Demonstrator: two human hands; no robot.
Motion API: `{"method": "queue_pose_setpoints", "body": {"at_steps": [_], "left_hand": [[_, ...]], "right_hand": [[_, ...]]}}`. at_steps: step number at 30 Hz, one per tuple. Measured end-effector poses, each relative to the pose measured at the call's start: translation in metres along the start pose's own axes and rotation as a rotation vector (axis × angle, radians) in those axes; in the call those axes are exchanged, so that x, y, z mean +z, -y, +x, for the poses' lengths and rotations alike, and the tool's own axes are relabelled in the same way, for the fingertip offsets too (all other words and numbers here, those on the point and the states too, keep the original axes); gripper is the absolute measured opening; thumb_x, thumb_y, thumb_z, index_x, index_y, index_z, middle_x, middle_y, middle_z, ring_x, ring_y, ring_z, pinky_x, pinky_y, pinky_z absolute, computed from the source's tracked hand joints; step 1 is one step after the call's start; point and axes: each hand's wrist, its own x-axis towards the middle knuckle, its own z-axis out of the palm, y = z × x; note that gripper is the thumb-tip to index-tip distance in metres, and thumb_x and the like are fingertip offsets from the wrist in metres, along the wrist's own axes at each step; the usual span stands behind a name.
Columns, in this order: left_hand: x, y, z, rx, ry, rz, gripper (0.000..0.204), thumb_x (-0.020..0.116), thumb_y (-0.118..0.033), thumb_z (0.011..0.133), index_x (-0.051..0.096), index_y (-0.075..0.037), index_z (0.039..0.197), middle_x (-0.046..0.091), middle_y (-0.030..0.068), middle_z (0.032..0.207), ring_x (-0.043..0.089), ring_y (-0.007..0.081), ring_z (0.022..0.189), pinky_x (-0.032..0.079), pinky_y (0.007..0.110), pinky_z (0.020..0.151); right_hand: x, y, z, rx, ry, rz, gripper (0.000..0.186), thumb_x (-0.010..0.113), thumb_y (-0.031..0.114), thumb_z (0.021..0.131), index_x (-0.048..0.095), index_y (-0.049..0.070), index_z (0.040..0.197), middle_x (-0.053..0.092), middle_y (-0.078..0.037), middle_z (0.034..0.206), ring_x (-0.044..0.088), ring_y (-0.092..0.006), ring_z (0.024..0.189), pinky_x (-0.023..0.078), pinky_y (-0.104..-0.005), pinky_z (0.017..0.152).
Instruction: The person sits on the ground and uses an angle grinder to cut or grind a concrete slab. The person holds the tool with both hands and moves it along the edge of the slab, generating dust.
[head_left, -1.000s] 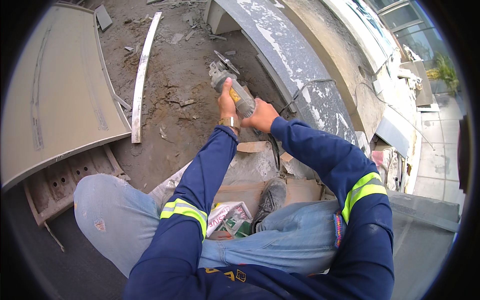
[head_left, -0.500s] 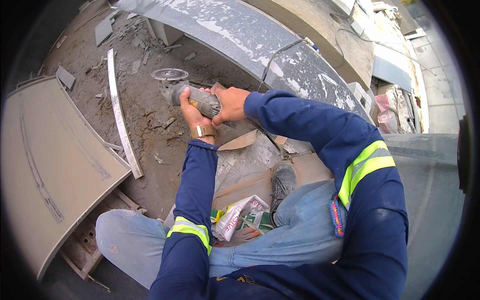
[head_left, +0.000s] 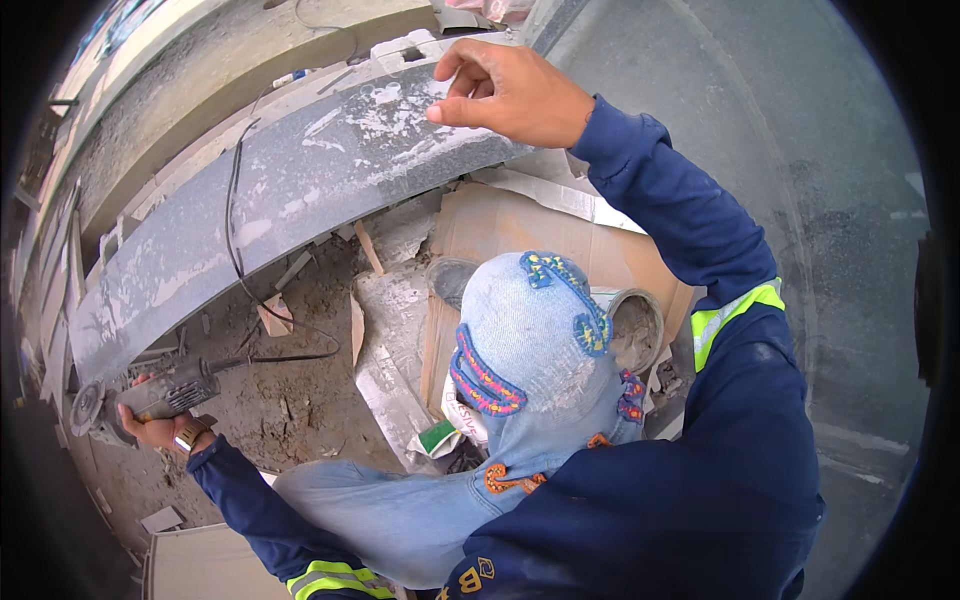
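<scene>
At the far left, my left hand (head_left: 150,425) is wrapped around the body of a dusty grey angle grinder (head_left: 175,392). The grinder's round disc (head_left: 90,405) points left, beside the end of the long slab. A black cord (head_left: 300,350) runs from its rear, loops over the dirt and climbs across the slab. My right hand (head_left: 520,92) is raised over the far right part of the grey, white-smeared slab (head_left: 290,190). Its fingers are curled loosely, with the thumb apart and nothing seen between them.
Cardboard (head_left: 490,230) lies beneath my bent leg. To its right stands a dirty bucket (head_left: 637,325). A crumpled printed bag (head_left: 462,425) is between my legs. Dirt and rubble (head_left: 280,400) cover the ground, and a beige panel (head_left: 210,568) lies at the lower left. A large grey surface fills the right.
My right hand has let go of the grinder and moved up and right over the slab. My left hand now carries the grinder alone, at the far left. The view has swung right.
</scene>
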Motion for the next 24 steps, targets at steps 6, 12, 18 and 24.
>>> {"method": "queue_pose_setpoints", "body": {"at_steps": [6, 12, 18, 24], "left_hand": [[0.041, 0.059, -0.045, -0.154, 0.099, -0.078, 0.057, 0.056, -0.044, 0.088, 0.057, 0.009, 0.108, 0.064, 0.0212, 0.101, 0.062, 0.0334, 0.095, 0.050, 0.046, 0.092], [0.046, 0.069, -0.036, -0.197, 0.299, -0.007, 0.056, 0.055, -0.044, 0.089, 0.057, 0.008, 0.108, 0.065, 0.0207, 0.098, 0.062, 0.0323, 0.093, 0.051, 0.044, 0.087], [0.012, 0.063, -0.036, -0.171, 0.288, 0.080, 0.053, 0.053, -0.043, 0.091, 0.056, 0.007, 0.110, 0.064, 0.0201, 0.102, 0.063, 0.0315, 0.094, 0.053, 0.045, 0.088], [0.001, 0.061, -0.035, -0.185, 0.223, 0.058, 0.055, 0.055, -0.044, 0.090, 0.056, 0.007, 0.111, 0.063, 0.0196, 0.101, 0.062, 0.0307, 0.095, 0.051, 0.044, 0.090]], "right_hand": [[-0.033, -0.111, -0.259, 0.850, -0.019, -0.285, 0.056, 0.074, 0.036, 0.084, 0.056, 0.002, 0.124, 0.069, -0.014, 0.094, 0.069, -0.0269, 0.085, 0.053, -0.0370, 0.079], [0.071, -0.112, -0.500, 1.545, 0.111, 0.177, 0.105, 0.076, 0.055, 0.078, 0.026, -0.004, 0.150, 0.062, -0.028, 0.119, 0.067, -0.0375, 0.104, 0.054, -0.0442, 0.089], [0.139, -0.087, -0.533, 1.619, -0.274, 0.995, 0.077, 0.065, 0.051, 0.091, 0.035, 0.000, 0.141, 0.065, -0.025, 0.104, 0.070, -0.0329, 0.085, 0.059, -0.0440, 0.066], [0.156, -0.107, -0.511, 1.674, -0.439, 0.965, 0.052, 0.064, 0.034, 0.091, 0.049, -0.001, 0.126, 0.067, -0.025, 0.098, 0.071, -0.0327, 0.076, 0.060, -0.0425, 0.062]]}}
